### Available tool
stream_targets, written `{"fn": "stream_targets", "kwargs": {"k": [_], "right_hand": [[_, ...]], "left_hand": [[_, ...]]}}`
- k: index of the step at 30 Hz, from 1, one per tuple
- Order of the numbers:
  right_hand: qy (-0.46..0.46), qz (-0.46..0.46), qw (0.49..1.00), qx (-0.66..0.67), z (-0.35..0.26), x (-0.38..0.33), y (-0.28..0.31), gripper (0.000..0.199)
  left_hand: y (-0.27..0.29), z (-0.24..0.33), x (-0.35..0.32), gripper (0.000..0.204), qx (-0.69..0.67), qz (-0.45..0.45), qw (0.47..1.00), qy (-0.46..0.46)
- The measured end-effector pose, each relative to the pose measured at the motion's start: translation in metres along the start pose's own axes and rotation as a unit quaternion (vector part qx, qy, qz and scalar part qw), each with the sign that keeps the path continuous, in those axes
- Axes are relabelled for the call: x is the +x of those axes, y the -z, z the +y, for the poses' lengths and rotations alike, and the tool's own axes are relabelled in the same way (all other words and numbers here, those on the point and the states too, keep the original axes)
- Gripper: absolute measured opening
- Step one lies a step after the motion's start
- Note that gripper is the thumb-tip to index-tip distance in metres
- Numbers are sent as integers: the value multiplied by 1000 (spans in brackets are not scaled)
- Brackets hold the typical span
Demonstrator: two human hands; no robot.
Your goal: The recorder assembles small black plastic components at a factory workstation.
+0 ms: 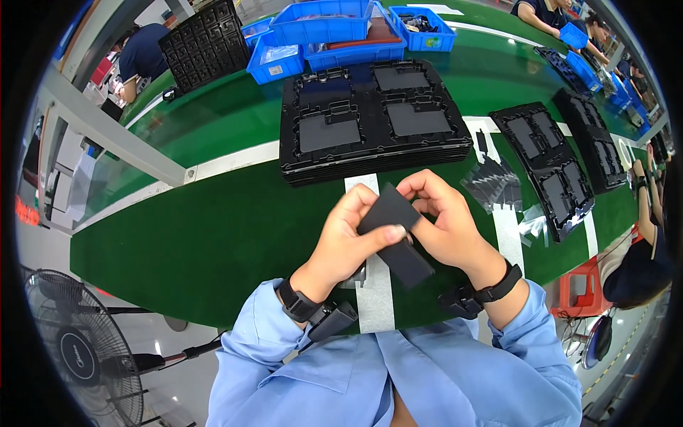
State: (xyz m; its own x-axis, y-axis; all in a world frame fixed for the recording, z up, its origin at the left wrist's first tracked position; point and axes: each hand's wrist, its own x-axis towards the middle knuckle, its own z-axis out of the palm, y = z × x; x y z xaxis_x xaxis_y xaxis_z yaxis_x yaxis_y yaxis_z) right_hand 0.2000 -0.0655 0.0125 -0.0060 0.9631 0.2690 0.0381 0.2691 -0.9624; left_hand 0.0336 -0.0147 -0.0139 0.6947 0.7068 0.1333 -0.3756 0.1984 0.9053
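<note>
A matte black, flat rectangular piece (395,226) is tilted between my hands above the near part of the green table. It looks bent or made of two parts, with one section angling down toward me; its exact kind I cannot make out. My left hand (350,231) is closed around its left side, thumb lying across the face. At its upper right edge, my right hand (445,217) pinches with thumb and curled fingers. Just beyond my hands sits a stack of black moulded trays (370,158), the top one holding dark flat panels in its compartments. A small metallic item partly shows below my left hand.
Clear film strips (492,183) lie right of the stack, beside more black trays (544,167). Blue bins (320,25) stand at the back, next to an upright black tray (205,44). A metal post (117,128) rises at left, near a fan (80,352). Other people sit farther off.
</note>
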Motion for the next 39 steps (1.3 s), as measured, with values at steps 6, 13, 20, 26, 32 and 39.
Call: {"fn": "stream_targets", "kwargs": {"k": [6,13,20,26,32,39], "right_hand": [[-286,-174,893,301,1,-2,0,25],[-224,-57,846,481,19,-3,-12,27],[-214,-101,865,442,22,-4,-10,26],[-225,-105,868,431,22,-8,-15,26],[-178,-160,909,340,22,-6,-11,33],[-86,-92,942,311,24,-4,-2,22]], "left_hand": [[4,1,1,24,57,101,978,-174],[9,-2,12,114,95,32,972,-211],[6,17,5,103,23,26,993,-112],[7,23,5,70,57,59,990,-115],[5,25,-2,71,29,6,995,-96],[0,26,-4,74,48,-65,992,-96]]}}
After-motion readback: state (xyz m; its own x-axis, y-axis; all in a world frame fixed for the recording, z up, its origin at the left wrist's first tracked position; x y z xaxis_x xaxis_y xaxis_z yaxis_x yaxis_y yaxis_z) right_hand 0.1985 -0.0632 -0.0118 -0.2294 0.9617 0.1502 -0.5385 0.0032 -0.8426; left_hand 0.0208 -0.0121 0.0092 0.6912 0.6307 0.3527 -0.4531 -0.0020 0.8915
